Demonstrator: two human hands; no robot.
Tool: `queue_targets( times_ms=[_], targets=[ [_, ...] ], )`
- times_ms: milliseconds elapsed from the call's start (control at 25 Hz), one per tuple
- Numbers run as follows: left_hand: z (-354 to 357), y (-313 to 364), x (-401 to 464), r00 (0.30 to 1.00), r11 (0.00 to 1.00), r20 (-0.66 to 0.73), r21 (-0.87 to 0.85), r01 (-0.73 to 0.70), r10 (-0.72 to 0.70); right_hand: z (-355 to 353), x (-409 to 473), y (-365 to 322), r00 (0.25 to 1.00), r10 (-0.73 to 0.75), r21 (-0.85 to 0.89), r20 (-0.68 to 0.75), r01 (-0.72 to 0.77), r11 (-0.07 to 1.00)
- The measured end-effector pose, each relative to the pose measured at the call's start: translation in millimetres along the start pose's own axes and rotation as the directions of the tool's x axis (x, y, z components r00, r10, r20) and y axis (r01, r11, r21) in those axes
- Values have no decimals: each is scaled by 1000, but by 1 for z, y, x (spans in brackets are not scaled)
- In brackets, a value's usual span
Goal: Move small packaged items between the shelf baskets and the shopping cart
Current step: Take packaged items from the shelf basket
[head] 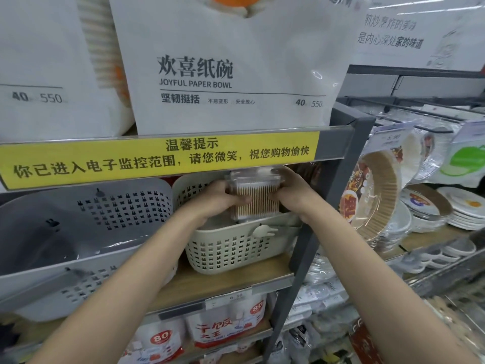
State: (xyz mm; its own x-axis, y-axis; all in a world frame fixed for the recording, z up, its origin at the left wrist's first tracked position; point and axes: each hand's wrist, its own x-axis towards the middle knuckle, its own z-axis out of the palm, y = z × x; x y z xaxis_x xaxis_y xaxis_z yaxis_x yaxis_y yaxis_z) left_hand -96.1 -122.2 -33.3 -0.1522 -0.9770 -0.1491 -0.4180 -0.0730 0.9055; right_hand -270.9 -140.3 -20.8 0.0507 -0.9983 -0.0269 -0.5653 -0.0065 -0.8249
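A: What does the person hold now?

B: Both hands hold one clear box of cotton swabs (256, 199). The left hand (219, 203) grips its left side with curled fingers, and the right hand (292, 198) grips the right side, with fingers over its top edge. The box is upright, just above the beige basket (236, 249) on the wooden shelf (231, 281), and just under the yellow notice strip (157, 158).

A: Does the box go in or come out?

B: From this one view nobody can tell. The shopping cart is not in view. In my judgement the person should keep the box level and move it straight along the narrow gap, so the lid does not hit the strip above. The plastic looks smooth and stiff, so a firm grip on both sides is better than a pinch at the corners. The box should also pass clear of the round knob (262, 230) on the front rim of the basket.

A: How many things are there?

B: One swab box is held; what else lies inside the basket is hidden. There is one beige basket in front and another pale one (187, 187) behind it. At the left stand grey baskets (105, 206), at least two. Above stand two packs of paper bowls (236, 74).
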Motion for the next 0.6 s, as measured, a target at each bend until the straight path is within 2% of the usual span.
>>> queue_targets(
  times_ms=[120, 200, 280, 360, 600],
  targets=[
    [5, -1, 1, 998, 1000, 68, 2, -5, 5, -4, 0, -7, 996, -6, -290, 91, 32, 956],
    [10, -1, 2, 996, 996, 85, 82, -32, 25, -6, 2, -20, 968, 58, -612, 246, 108, 783],
    [14, -1, 3, 995, 985, 98, 167, -49, 33, -10, 2, -34, 932, 139, -786, 335, 195, 586],
    [16, 0, 4, 994, 978, 105, 208, -36, 14, -13, 5, -40, 912, 183, -829, 367, 231, 509],
    [17, -3, 13, 988, 934, 152, 354, -38, -17, -5, 20, -24, 888, 195, -861, 417, 317, 398]
  ],
)
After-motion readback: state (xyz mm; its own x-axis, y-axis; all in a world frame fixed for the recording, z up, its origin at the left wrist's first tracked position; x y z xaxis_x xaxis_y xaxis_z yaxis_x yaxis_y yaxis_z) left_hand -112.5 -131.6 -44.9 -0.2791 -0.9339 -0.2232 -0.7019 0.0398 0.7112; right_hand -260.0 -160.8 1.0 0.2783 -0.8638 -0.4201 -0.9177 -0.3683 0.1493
